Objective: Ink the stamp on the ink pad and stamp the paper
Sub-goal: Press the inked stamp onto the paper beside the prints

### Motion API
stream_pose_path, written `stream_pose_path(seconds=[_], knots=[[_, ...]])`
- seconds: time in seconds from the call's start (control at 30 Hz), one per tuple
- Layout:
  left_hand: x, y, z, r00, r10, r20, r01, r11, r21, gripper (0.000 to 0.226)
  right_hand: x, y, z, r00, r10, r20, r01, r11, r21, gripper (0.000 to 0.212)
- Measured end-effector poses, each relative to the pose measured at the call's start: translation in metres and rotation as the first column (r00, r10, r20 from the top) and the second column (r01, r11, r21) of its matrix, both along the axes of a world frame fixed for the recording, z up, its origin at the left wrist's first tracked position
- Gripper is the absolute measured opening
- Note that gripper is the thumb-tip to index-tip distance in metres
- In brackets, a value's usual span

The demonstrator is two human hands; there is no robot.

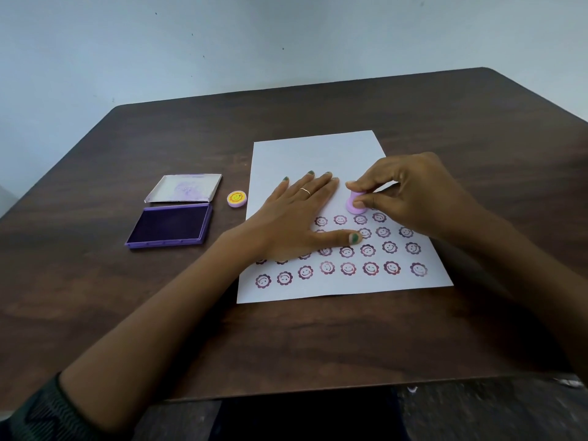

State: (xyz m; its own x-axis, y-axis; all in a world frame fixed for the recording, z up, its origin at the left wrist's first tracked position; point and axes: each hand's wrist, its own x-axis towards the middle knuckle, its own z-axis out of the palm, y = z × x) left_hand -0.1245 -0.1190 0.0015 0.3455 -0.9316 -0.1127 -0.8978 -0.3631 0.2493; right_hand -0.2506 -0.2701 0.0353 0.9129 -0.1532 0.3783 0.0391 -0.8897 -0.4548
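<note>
A white sheet of paper [318, 154] lies on the brown table, its lower half covered with several rows of purple smiley-flower prints. My right hand [410, 192] pinches a small lilac stamp [355, 205] that stands on the paper just above the top row of prints. My left hand [299, 218] lies flat on the sheet, fingers spread, covering some prints. An open purple ink pad [170, 226] sits to the left of the paper, with its lid [184, 187] folded back behind it.
A small round lilac cap with a yellow smiley [237, 198] rests between the ink pad and the paper. The dark wooden table [127, 313] ends at a near edge low in the view; a pale wall stands behind it.
</note>
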Motion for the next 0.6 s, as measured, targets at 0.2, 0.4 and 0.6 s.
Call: stream_pose_path(seconds=[0.2,0.4,0.6], knots=[[0.0007,-0.0008,-0.0018,1.0,0.004,0.013,-0.004,1.0,-0.002,0.102,-0.0011,0.004,-0.0051,0.998,-0.002,0.055,0.004,0.999,-0.035,0.029],[0.0021,-0.0005,-0.0032,1.0,-0.005,0.016,0.006,1.0,-0.013,0.104,-0.0031,0.0047,-0.0056,0.995,-0.004,0.097,0.006,1.0,-0.015,0.029],[0.002,-0.0015,-0.0038,1.0,0.0,0.028,0.0,1.0,-0.011,0.103,-0.0031,0.0052,-0.0072,0.993,0.013,0.118,-0.008,0.999,-0.041,0.027]])
